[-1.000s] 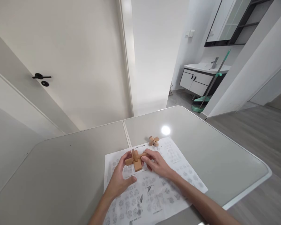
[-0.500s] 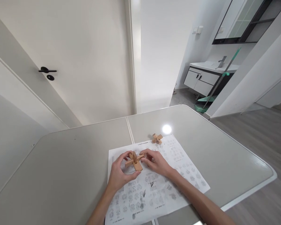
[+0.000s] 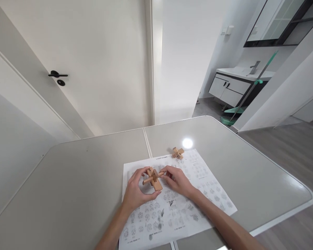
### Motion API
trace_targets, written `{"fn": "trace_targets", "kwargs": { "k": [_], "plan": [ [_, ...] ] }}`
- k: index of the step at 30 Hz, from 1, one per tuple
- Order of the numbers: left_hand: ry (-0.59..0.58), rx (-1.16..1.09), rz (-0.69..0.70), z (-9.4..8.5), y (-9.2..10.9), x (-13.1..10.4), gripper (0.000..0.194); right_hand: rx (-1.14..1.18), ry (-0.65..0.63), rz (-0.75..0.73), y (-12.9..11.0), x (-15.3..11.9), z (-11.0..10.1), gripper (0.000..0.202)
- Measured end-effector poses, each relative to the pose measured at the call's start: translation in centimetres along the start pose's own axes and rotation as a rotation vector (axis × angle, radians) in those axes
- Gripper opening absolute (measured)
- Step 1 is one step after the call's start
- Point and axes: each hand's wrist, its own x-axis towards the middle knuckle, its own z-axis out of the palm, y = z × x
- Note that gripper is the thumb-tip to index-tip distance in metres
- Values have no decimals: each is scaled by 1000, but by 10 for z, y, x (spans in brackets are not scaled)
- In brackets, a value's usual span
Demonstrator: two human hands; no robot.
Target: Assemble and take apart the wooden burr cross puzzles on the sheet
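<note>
Turned between the fingertips since the earlier frame, the crossed wooden piece (image 3: 157, 184) is now held above the printed sheet (image 3: 195, 227), its broad flat bar slanted toward the near side of the table (image 3: 224, 170). That bar is spanned by the left hand (image 3: 133, 192), curved wide, with fingers at the far end and thumb at the near end; the slimmer bar's right end is pinched narrowly by the right hand (image 3: 179, 181). For good control, the broad bar should be steadied at its ends while only light, straight pressure is put on the slim one, since a skewed push could make the joint bind. Smooth, squared, honey-toned wood is shown, with dark marks on some faces. Thin matte paper, covered in small grey figures, is laid across the table's centre seam (image 3: 147, 143). A second wooden cross (image 3: 177, 153) is set at the sheet's far edge, near its far right corner, short of the table's glossy far edge.
</note>
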Motion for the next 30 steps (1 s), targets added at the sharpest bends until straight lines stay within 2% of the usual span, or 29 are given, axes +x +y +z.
{"fn": "trace_targets", "kwargs": {
  "k": [7, 11, 14, 18, 23, 26, 29, 30],
  "plan": [
    [15, 22, 40, 0, 2, -2, 82, -42, -28, 13, -2, -2, 1, 16],
    [-13, 22, 113, 1, 7, -4, 82, -118, -70, -83, -1, -3, 3, 11],
    [-28, -10, 116, 3, 9, -4, 87, -121, -61, -134, -1, -3, 5, 13],
    [-74, -89, 81, 3, 12, -3, 98, -7, -50, -77, -5, -3, 8, 16],
    [-161, -208, 45, 3, 17, -3, 99, 101, -55, -6, -4, -3, 12, 24],
    [-147, -204, 80, 5, 18, -4, 100, 116, -54, 10, -3, -4, 13, 25],
    [-95, -167, 110, 7, 17, -6, 97, 138, -105, 11, -8, -3, 11, 10],
    [-72, -150, 113, 7, 16, -7, 95, 159, -114, 11, -11, -3, 9, 11]
  ]
}}
